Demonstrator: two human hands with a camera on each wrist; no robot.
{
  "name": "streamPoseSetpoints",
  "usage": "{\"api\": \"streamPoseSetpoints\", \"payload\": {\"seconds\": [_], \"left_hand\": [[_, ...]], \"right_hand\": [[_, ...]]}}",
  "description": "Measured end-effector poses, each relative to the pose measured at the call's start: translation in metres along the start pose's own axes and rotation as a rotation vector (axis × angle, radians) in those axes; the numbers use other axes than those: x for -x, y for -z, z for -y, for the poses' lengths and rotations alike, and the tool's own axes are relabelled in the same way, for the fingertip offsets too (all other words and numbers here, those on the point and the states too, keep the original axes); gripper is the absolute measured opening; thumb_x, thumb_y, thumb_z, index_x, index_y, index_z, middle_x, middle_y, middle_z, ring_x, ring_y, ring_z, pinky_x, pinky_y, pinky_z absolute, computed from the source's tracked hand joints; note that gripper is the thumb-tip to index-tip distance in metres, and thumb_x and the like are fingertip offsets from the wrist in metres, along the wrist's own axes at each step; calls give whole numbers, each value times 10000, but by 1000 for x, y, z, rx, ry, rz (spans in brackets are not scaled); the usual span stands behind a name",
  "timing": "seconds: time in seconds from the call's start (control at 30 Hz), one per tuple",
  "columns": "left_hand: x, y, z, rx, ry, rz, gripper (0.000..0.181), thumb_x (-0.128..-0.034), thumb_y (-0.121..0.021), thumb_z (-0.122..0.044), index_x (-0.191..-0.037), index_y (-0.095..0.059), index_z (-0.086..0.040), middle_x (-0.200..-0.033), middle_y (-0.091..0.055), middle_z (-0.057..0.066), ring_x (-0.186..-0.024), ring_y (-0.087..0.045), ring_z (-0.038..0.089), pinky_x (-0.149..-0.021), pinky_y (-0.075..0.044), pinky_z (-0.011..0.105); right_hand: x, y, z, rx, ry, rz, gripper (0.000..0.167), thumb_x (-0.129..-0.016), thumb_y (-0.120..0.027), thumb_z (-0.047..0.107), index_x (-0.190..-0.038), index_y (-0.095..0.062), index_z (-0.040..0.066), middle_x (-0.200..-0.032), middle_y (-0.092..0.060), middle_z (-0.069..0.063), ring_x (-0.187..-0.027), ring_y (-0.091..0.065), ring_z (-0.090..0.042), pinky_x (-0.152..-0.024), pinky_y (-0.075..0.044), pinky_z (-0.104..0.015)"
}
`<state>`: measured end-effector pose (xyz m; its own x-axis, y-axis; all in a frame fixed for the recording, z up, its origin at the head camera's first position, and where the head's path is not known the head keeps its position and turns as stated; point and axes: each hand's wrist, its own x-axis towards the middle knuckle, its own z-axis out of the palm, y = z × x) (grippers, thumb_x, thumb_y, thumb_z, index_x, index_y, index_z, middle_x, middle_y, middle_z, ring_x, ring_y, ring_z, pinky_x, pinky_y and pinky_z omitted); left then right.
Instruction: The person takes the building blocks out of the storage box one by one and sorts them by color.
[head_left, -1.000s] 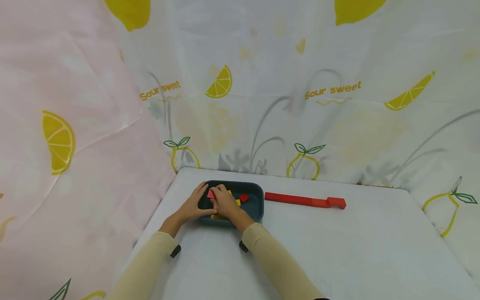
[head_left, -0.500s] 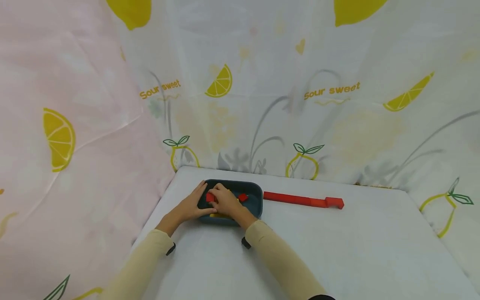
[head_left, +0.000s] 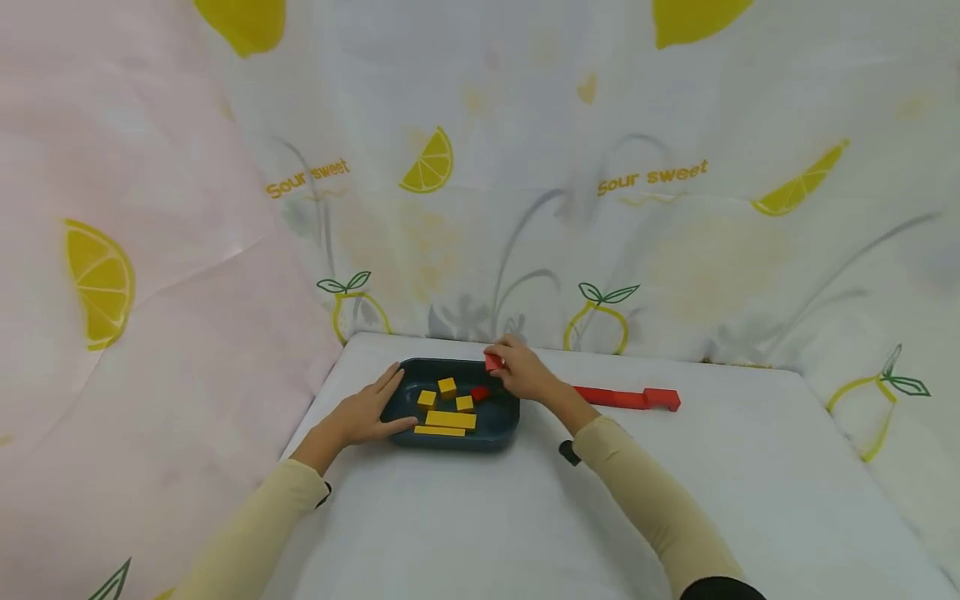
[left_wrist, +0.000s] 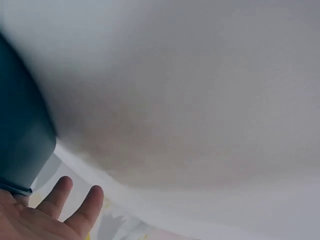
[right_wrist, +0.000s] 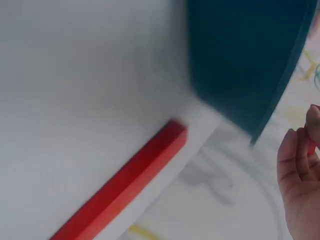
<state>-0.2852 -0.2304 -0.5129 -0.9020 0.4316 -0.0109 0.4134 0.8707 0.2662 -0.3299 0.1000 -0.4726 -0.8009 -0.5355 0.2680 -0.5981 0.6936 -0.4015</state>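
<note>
A dark blue-green tray (head_left: 497,421) stands on the white table. My left hand (head_left: 363,417) rests on its left end in the head view, fingers and thumb spread along the rim; two straight fingers (left_wrist: 84,212) show outside the tray in the left wrist view. Above the tray's far right corner, my right hand (head_left: 527,373) pinches a small red block (head_left: 492,362). Another red block (head_left: 480,392) lies in the tray. Several yellow blocks, both cubes (head_left: 447,387) and long bars (head_left: 451,420), lie there too.
Right of the tray, red blocks form a row (head_left: 618,398), its left end partly hidden by my right arm; an arch-shaped block (head_left: 663,399) sits at its right end. A patterned cloth (head_left: 480,208) hangs behind the table (head_left: 465,517).
My right hand has lifted a red block from the tray's left part and carried it to the far right corner, uncovering the yellow blocks. My left hand has stayed at the tray's left end.
</note>
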Motion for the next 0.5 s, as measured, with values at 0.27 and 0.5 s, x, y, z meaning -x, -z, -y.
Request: {"api": "streamPoseSetpoints", "payload": {"seconds": [0.27,0.5], "left_hand": [[6,-12,1,81,20,23,1061,-850,-570,-720,-1596,-134,-105,-1676,-88,88,-1475,-292,379,-1131,-341,588],[-1,-6,-4,141,26,26,1083,-854,-538,-744,-1595,-103,-85,-1679,-42,94,-1513,-190,365,-1172,-268,589]], "right_hand": [[62,38,-48,39,-110,87,329,-906,-673,32,-1233,-634,35,-1152,-570,-121,-1011,-576,-259,-909,-546,-409],[101,83,-90,92,-246,125,338,-890,-677,-6,-1221,-613,25,-1149,-591,-146,-1033,-571,-295,-869,-570,-444]]}}
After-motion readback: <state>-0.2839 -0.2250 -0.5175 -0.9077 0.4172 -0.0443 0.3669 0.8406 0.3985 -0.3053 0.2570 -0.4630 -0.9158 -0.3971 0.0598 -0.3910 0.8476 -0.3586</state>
